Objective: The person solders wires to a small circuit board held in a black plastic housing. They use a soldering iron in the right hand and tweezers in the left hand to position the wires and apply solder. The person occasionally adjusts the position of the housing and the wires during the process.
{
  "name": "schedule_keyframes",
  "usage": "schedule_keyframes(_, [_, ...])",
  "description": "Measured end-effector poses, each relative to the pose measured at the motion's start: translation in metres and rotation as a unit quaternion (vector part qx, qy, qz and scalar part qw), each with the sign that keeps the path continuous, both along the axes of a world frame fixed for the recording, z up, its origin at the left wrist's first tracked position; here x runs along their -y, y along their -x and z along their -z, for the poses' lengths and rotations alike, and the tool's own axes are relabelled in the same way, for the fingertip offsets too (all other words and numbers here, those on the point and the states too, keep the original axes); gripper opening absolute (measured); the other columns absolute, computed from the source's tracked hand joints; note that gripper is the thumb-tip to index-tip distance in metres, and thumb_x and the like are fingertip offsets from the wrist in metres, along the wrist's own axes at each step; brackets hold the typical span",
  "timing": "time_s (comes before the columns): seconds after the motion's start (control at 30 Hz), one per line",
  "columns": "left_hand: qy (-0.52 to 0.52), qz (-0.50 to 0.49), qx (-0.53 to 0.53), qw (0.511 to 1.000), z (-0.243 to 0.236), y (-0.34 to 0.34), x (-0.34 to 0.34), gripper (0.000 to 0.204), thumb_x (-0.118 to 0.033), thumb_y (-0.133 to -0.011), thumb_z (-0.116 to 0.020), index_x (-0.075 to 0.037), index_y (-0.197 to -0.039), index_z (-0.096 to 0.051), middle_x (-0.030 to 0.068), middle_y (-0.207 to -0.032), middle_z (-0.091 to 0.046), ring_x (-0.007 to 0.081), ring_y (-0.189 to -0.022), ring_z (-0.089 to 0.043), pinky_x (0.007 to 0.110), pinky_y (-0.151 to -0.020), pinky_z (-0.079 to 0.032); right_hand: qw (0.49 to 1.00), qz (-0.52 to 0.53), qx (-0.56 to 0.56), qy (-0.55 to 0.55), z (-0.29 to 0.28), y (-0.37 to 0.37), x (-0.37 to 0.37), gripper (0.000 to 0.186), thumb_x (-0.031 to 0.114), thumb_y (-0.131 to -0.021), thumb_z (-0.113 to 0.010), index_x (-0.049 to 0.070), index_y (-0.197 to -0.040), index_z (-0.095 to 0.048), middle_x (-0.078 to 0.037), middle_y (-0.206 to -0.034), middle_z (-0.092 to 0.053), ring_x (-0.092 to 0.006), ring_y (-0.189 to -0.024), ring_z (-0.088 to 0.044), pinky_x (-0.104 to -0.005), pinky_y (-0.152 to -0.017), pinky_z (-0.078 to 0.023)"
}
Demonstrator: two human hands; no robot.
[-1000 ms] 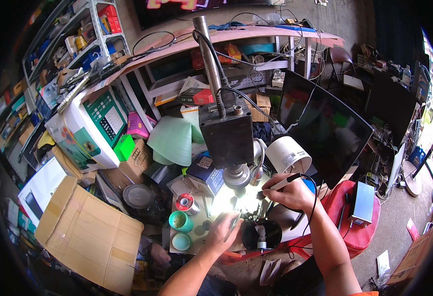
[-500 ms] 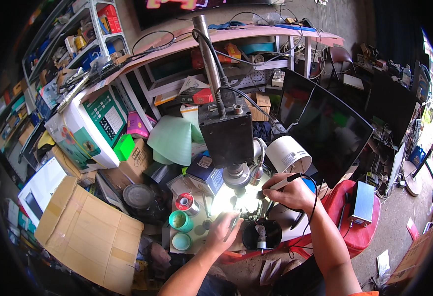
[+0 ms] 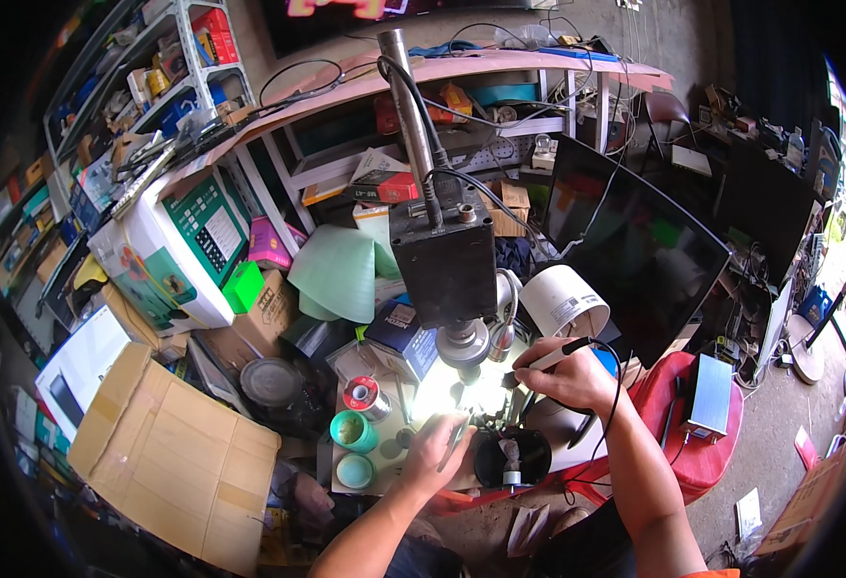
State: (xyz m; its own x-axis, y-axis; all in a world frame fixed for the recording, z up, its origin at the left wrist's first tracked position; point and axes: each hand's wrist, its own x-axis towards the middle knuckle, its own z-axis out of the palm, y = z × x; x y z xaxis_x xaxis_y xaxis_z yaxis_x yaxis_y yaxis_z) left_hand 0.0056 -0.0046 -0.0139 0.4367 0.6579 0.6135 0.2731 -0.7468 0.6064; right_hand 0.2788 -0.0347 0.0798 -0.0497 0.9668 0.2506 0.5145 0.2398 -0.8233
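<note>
Black, slim corded soldering pen (image 3: pixel 560 354) sits pinched in our closed right hand (image 3: pixel 566 378), beside the lit microscope stage (image 3: pixel 462 397). We judge it light, rigid; grip the handle. Left hand (image 3: pixel 435 451) rests there, grasp unclear.

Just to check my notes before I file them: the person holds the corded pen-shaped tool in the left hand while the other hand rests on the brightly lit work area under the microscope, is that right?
Not quite: the head view shows the corded pen-shaped tool in the right hand. It is the left hand that rests on the brightly lit work area under the microscope.
</note>
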Motion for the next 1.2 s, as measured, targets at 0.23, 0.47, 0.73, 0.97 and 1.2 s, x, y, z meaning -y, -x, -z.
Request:
schedule_keyframes(0.23, [0.006, -0.001, -0.002, 1.0, 0.0013, 0.0003, -0.0002, 0.022, -0.006, -0.091, -0.078, -0.001, -0.109, -0.066, 0.0196, -0.1, -0.071, 0.0381, -0.088, -0.071, 0.043, -0.076, -0.057, 1.0, 0.011, 0.005, 0.013, -0.003, 0.0021, 0.0015, 0.022, 0.018, -0.091, -0.077, 0.002, -0.105, -0.079, -0.01, -0.094, -0.076, -0.0202, -0.085, -0.073, -0.0332, -0.078, -0.059])
schedule_keyframes(0.47, [0.007, 0.002, -0.003, 1.0, 0.0018, 0.0003, -0.0008, 0.023, -0.006, -0.092, -0.078, -0.001, -0.11, -0.066, 0.0194, -0.101, -0.071, 0.0382, -0.089, -0.072, 0.042, -0.077, -0.057, 1.0, 0.004, 0.006, -0.003, -0.0015, 0.0012, 0.0005, 0.022, 0.019, -0.091, -0.077, 0.002, -0.106, -0.079, -0.01, -0.094, -0.076, -0.0196, -0.085, -0.074, -0.0327, -0.077, -0.059])
schedule_keyframes(0.73, [0.005, 0.001, -0.005, 1.0, 0.0026, 0.0006, -0.001, 0.023, -0.006, -0.091, -0.078, -0.001, -0.11, -0.066, 0.019, -0.102, -0.071, 0.0375, -0.089, -0.072, 0.042, -0.077, -0.057, 1.0, -0.001, 0.002, -0.009, -0.0014, 0.0004, 0.0001, 0.024, 0.019, -0.09, -0.077, 0.001, -0.106, -0.079, -0.01, -0.094, -0.077, -0.0192, -0.084, -0.074, -0.0322, -0.077, -0.059])
schedule_keyframes(0.97, [0.006, 0.001, -0.004, 1.0, 0.0001, 0.0002, -0.0001, 0.023, -0.007, -0.092, -0.079, -0.002, -0.11, -0.066, 0.0189, -0.102, -0.071, 0.0374, -0.089, -0.072, 0.042, -0.076, -0.057, 1.0, 0.008, -0.001, 0.003, -0.0041, 0.0021, 0.0015, 0.023, 0.018, -0.09, -0.077, 0.001, -0.106, -0.079, -0.01, -0.094, -0.077, -0.0197, -0.085, -0.074, -0.0327, -0.078, -0.059])
schedule_keyframes(1.2, [0.005, 0.0, -0.003, 1.0, -0.0008, -0.0003, 0.0002, 0.022, -0.006, -0.092, -0.078, -0.001, -0.11, -0.067, 0.0193, -0.102, -0.072, 0.0375, -0.089, -0.072, 0.042, -0.076, -0.058, 1.0, 0.01, 0.005, 0.005, -0.0038, 0.0021, 0.0014, 0.023, 0.018, -0.09, -0.078, 0.001, -0.106, -0.079, -0.01, -0.094, -0.076, -0.0197, -0.086, -0.074, -0.0328, -0.078, -0.059])
